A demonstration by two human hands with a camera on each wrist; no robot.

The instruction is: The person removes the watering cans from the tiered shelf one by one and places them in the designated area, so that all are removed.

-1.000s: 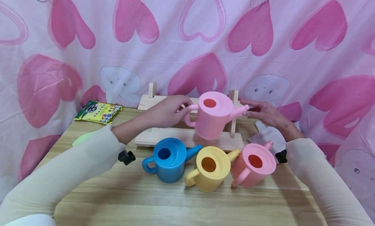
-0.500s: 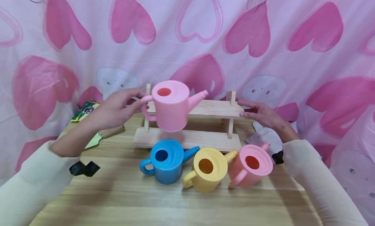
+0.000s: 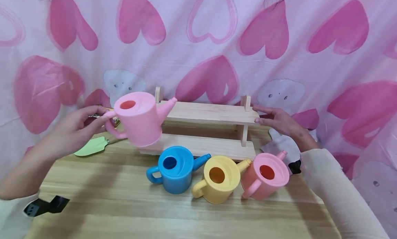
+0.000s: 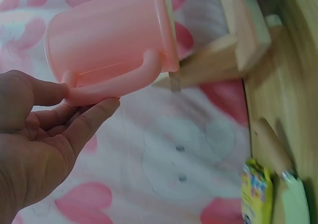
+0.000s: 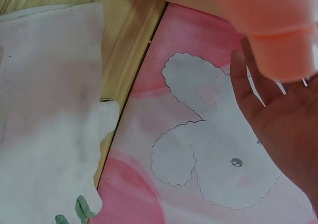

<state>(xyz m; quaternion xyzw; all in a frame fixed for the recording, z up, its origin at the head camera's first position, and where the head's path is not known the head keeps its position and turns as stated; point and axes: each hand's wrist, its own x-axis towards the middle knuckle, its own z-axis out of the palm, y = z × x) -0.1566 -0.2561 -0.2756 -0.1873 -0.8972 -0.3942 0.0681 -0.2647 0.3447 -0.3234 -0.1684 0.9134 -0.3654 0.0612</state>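
Note:
My left hand (image 3: 72, 127) pinches the handle of a pink watering can (image 3: 138, 118), holding it in the air by the left end of a two-tier wooden shelf (image 3: 207, 111). The left wrist view shows thumb and fingers on the handle (image 4: 117, 87). At the shelf's right end, my right hand (image 3: 279, 123) touches the upper board with extended fingers. A blue watering can (image 3: 176, 173), a yellow watering can (image 3: 223, 178) and a second pink watering can (image 3: 266, 175) stand in a row before the shelf. A blurred pink spout (image 5: 283, 50) partly covers the right hand's fingers in the right wrist view.
A green trowel (image 3: 92, 146) lies on the wooden table (image 3: 173, 218) at left. Behind the left hand is a yellow-green packet (image 4: 256, 191), mostly hidden in the head view. A grey-white cut-out piece (image 5: 44, 100) lies at right. The heart-patterned curtain (image 3: 170, 70) hangs behind.
My left hand has carried the pink watering can leftward from before the shelf's right part to its left end. The right hand stays at the shelf's right end.

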